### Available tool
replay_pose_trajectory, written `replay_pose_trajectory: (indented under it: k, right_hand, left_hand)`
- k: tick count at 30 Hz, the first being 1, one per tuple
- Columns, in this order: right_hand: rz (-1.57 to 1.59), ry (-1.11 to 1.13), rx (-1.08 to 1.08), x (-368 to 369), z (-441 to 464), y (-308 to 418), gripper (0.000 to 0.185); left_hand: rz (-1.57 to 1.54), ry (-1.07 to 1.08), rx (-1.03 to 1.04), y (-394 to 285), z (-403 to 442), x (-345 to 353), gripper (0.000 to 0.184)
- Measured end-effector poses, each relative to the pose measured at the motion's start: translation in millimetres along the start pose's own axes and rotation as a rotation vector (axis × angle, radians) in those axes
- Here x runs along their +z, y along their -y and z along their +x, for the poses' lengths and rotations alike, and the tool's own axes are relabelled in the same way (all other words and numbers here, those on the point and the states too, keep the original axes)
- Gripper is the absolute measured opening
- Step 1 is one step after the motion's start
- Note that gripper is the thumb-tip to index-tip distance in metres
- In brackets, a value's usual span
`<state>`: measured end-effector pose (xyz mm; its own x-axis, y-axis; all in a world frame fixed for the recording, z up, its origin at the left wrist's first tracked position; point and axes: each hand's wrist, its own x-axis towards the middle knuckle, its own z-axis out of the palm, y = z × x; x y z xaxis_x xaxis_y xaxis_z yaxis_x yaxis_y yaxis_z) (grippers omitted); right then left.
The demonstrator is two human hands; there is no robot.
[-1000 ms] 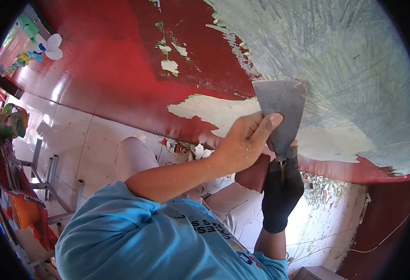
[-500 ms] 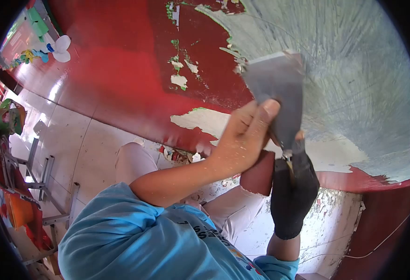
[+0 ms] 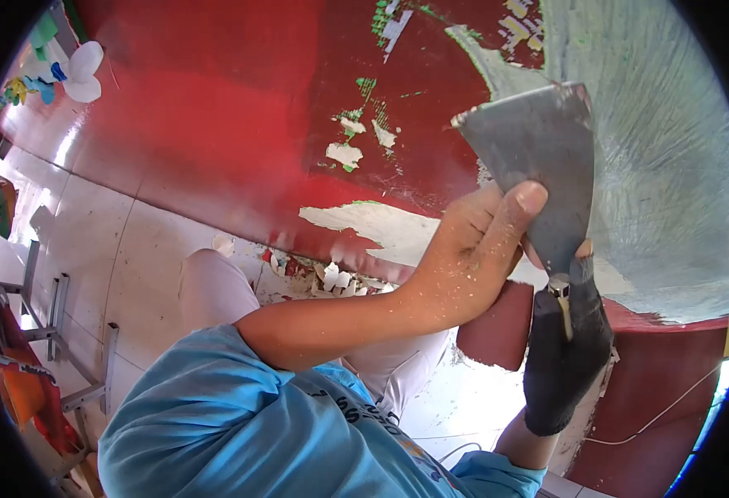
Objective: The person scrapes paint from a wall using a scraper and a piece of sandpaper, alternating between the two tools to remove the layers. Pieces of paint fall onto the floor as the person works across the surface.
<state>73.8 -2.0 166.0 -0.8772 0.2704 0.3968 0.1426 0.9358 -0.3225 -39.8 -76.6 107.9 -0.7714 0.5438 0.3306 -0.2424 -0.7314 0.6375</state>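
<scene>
A putty knife (image 3: 539, 149) with a broad grey metal blade is held up in front of the red wall, its wide edge toward the top. My bare left hand (image 3: 481, 245) pinches the blade, thumb flat on the near face and the other fingers partly hidden behind it. Specks of debris dot that hand and wrist. My right hand (image 3: 568, 357), in a black glove, is closed around the handle, which shows only in part. Beside the glove is a dark red piece (image 3: 497, 328) with a ragged lower edge; what it is, I cannot tell.
The red wall (image 3: 223, 108) has a large scraped grey-green patch (image 3: 647, 166) and smaller pale patches. Paint flakes (image 3: 335, 280) lie along its base. On the left, metal frames (image 3: 90, 394) stand on the tiled floor (image 3: 153, 266). A thin cable (image 3: 663, 412) runs at lower right.
Both hands and the putty knife have shifted right in view, and the blade's edge shows less clinging debris. The camera view has also shifted. My grip looks the same.
</scene>
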Motion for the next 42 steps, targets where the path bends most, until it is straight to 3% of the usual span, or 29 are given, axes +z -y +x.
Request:
replay_pose_trajectory:
  k: [2,4,5,8,9,10,12,13,14,19,20,22,23,24,25,26,29,34,35,36,39,42]
  right_hand:
    - [-0.084,-0.067,-0.147,-2.9,1.4,-8.6,0.033]
    - [-0.116,-0.068,0.05,-19.2,-12.3,-10.6,0.034]
    - [-0.198,-0.111,-0.006,-20.9,-10.8,-12.4,0.035]
    - [-0.164,-0.037,-0.072,-13.9,3.1,-1.2,0.035]
    - [-0.074,-0.065,-0.12,-5.4,13.0,12.7,0.034]
    - [-0.049,-0.027,-0.066,-4.8,13.6,20.0,0.033]
    - [-0.103,-0.068,-0.193,-10.6,12.9,14.1,0.036]
    - [-0.13,-0.058,-0.073,-17.2,0.6,7.9,0.038]
    - [-0.155,-0.045,0.048,-23.2,-12.4,0.3,0.041]
    - [-0.234,-0.056,-0.13,-10.8,4.5,9.9,0.043]
    - [-0.073,-0.101,-0.211,-0.7,11.7,14.9,0.043]
    - [-0.212,0.022,-0.073,-12.6,7.0,21.8,0.042]
    - [-0.176,-0.034,-0.026,-15.8,0.4,19.5,0.042]
    - [-0.142,-0.088,0.023,-20.2,-7.2,12.4,0.042]
    - [-0.214,-0.117,-0.113,-20.9,-7.1,6.9,0.042]
    - [-0.217,-0.111,-0.114,-21.4,-8.8,5.6,0.042]
    - [-0.109,-0.02,0.13,-18.4,-7.0,15.3,0.042]
    - [-0.136,-0.085,0.023,4.2,-18.0,-1.1,0.037]
    - [-0.283,-0.114,-0.229,5.6,-17.2,-10.9,0.042]
    - [-0.275,-0.117,-0.233,5.9,-17.6,-11.0,0.042]
    - [-0.016,-0.08,0.046,9.0,-16.7,-10.5,0.045]
    - [0.195,-0.042,0.155,12.3,-21.0,-5.1,0.039]
  left_hand:
    - [-0.168,-0.03,0.065,15.2,2.4,13.8,0.045]
    - [-0.159,0.063,0.09,12.8,2.7,19.0,0.047]
    - [0.141,0.198,-0.178,-1.8,0.2,3.9,0.047]
    - [-0.054,0.092,-0.026,-9.2,7.7,1.0,0.046]
    - [-0.06,0.063,-0.095,-30.4,-0.8,-3.7,0.046]
    - [-0.067,0.067,-0.088,-24.8,-0.4,-5.1,0.046]
    - [-0.157,0.102,-0.078,-8.4,1.7,-8.4,0.047]
    - [-0.197,0.166,-0.015,-12.1,2.7,1.3,0.048]
    - [-0.137,0.193,-0.146,-4.0,0.3,0.6,0.05]
    - [-0.102,0.105,-0.006,-4.8,3.9,-8.6,0.049]
    - [-0.108,0.105,-0.002,-12.1,2.8,-7.4,0.049]
    - [-0.105,0.049,-0.042,-29.5,0.3,-5.5,0.049]
    - [-0.218,0.075,0.132,-24.0,8.0,8.2,0.049]
    - [-0.112,0.199,-0.097,-25.1,-3.3,1.8,0.05]
    - [-0.038,0.198,-0.142,-19.8,-3.1,2.3,0.05]
    - [0.036,0.199,-0.188,-15.5,-2.4,3.7,0.05]
    - [-0.046,0.121,-0.12,-10.0,-1.9,-1.3,0.052]
    - [-0.102,0.119,0.005,-0.6,-3.1,-4.6,0.053]
    - [-0.077,0.157,-0.027,-0.7,-4.3,-8.0,0.052]
    - [-0.055,0.192,-0.061,-1.3,-6.5,-10.1,0.051]
    - [0.111,0.155,-0.085,-13.0,-2.8,-8.4,0.051]
    - [-0.013,0.074,-0.018,11.4,-7.2,-4.0,0.049]
